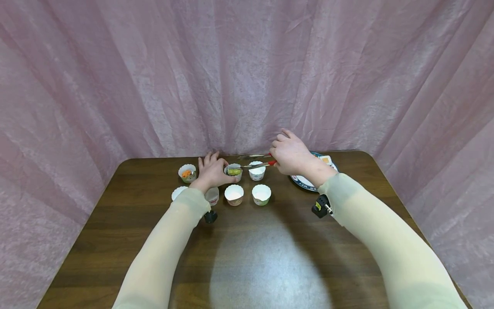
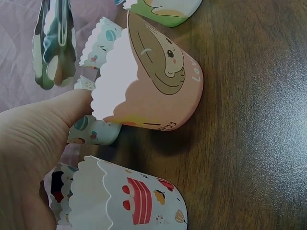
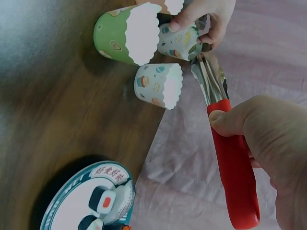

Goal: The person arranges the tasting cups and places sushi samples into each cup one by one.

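My left hand (image 1: 212, 174) grips a small patterned paper cup (image 3: 177, 43) in the back row, its thumb against the near side. A yellow-green food piece (image 1: 233, 171) shows inside that cup. In my right hand (image 1: 290, 154) is a pair of metal tongs with red handles (image 3: 235, 172), the thumb lying along one handle. The tongs' arms stand apart in the head view, and one tip reaches the mouth of the gripped cup. Whether that tip touches the food piece I cannot tell.
A cup holding orange food (image 1: 187, 174) stands back left. Other paper cups, among them a brown-pink one (image 1: 234, 197), a green one (image 1: 261, 196) and a white patterned one (image 1: 257, 172), stand close by. At right, a blue-rimmed plate (image 1: 305, 183) carries sushi-like pieces (image 3: 102, 200). A pink curtain hangs behind.
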A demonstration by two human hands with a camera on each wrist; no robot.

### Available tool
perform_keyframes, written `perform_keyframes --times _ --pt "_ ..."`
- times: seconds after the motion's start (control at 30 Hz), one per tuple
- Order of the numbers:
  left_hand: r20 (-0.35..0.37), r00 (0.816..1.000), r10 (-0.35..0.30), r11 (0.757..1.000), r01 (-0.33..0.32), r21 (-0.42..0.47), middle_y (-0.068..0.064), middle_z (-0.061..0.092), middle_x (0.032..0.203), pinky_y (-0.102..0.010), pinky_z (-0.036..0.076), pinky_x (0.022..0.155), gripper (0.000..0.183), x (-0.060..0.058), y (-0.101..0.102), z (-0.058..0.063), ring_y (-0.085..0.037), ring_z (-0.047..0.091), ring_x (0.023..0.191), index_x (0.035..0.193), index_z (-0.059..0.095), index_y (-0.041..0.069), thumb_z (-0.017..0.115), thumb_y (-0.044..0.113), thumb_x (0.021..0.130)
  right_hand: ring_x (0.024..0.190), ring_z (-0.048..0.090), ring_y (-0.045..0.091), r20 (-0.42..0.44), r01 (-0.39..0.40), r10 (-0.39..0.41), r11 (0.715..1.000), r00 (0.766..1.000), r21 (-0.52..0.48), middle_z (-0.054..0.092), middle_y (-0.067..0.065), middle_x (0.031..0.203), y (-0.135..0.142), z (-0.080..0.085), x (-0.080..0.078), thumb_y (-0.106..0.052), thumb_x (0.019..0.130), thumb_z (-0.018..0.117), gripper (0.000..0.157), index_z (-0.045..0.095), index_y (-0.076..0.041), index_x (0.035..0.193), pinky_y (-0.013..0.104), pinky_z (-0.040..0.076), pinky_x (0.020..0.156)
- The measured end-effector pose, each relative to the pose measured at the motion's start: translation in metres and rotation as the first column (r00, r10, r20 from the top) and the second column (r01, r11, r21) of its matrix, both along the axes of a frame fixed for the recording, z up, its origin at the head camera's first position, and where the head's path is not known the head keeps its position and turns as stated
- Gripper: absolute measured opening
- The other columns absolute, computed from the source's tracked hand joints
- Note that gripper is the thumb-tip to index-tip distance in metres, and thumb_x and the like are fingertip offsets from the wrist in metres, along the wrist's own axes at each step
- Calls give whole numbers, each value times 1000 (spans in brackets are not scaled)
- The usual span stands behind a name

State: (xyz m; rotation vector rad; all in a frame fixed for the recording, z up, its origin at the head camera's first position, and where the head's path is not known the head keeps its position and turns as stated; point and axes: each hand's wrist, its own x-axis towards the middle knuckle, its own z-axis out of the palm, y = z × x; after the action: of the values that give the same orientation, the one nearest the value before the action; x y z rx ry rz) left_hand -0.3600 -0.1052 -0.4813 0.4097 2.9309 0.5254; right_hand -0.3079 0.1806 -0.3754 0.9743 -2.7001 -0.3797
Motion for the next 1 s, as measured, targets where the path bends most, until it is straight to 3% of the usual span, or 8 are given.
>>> perform_keyframes --times 0.3,0.67,1.0 --pt "-21 1000 -13 1000 13 12 -19 17 167 -68 -8 117 65 7 -2 6 -44 2 154 124 65 15 80 60 80 111 56 31 -9 8 -8 1000 1000 -22 70 5 104 11 2 5 -24 82 80 26 74 -9 101 54 21 121" --pt "14 1000 -1 1000 1 17 -16 13 168 -66 -14 116 67 -3 -3 -6 -42 -4 154 127 63 17 78 61 79 108 56 34 -23 10 -11 999 1000 -43 68 6 97 27 6 11 -27 81 82 29 72 -8 102 56 24 119" --pt "17 1000 -22 1000 22 12 -19 12 168 -66 -12 116 67 1 -3 -2 -43 -4 154 130 61 15 77 57 82 110 57 34 -35 32 -34 998 999 -48 70 8 101 46 6 16 -24 80 78 31 73 -6 105 56 24 119"
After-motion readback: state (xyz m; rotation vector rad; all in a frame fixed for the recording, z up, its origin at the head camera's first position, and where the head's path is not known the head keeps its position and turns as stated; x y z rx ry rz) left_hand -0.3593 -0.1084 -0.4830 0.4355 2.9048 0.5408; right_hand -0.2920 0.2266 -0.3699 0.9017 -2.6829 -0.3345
